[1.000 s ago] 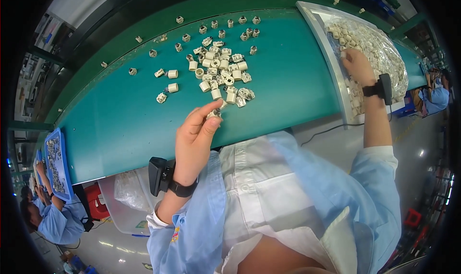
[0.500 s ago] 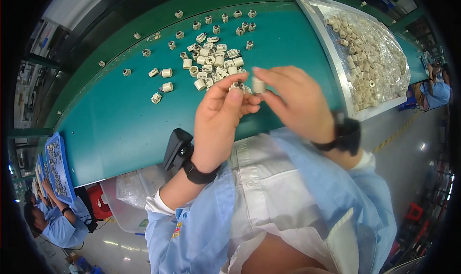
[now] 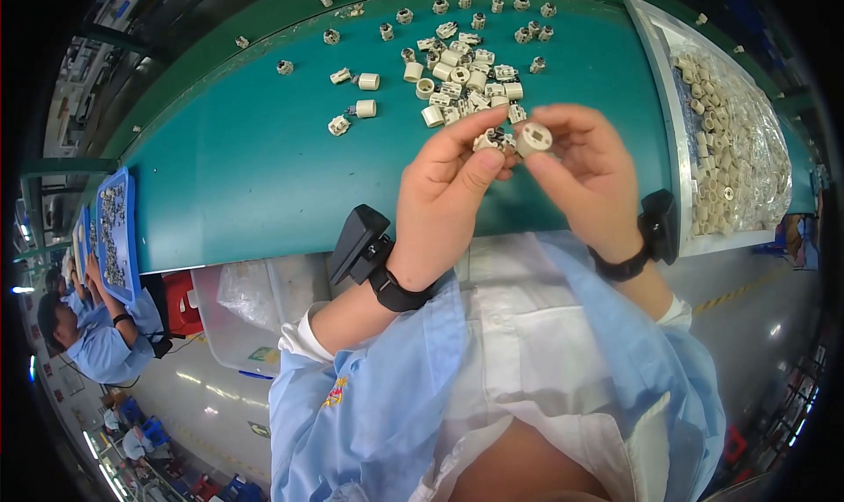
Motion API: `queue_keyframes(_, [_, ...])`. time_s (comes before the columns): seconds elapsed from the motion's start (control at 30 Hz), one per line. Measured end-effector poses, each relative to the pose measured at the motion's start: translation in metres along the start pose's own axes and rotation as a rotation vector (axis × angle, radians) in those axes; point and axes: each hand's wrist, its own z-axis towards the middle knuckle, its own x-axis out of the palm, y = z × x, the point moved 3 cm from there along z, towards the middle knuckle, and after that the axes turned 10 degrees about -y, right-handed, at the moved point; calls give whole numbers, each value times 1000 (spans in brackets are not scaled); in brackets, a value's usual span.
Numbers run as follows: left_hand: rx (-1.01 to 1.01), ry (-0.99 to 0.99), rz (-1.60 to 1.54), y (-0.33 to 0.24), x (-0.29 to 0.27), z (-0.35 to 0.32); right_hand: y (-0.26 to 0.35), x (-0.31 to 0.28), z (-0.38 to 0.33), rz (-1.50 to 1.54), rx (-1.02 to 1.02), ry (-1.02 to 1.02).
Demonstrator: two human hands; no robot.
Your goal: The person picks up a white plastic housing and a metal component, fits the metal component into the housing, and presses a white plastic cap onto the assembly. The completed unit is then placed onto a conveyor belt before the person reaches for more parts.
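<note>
While pale parts (image 3: 460, 76) lie beyond the hands (image 3: 437, 210), a framed tray (image 3: 678, 141) stands rightward.

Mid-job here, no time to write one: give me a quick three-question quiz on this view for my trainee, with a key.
1. Which hand holds the round cap?

2. True or false: the left hand pinches a part.

3. On which side of the pile on the green table is the framed tray, as the person sees it?
A) left
B) right
C) underneath

Key:
1. The right hand.
2. True.
3. B.
</note>
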Motion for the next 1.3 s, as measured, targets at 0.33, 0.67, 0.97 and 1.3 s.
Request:
queue_keyframes(0.33, [12,19,120,-5,-10,-4,22,-10,8,-438,-289,149])
queue_keyframes(0.67, [47,84,222,-9,-9,-3,6,-7,5,-91,-87,117])
queue_keyframes(0.97, [-96,111,104,-6,-17,-3,4,-4,4,-88,49,104])
queue_keyframes(1.3, [-72,68,161,-8,-14,-8,7,-2,1,-171,84,138])
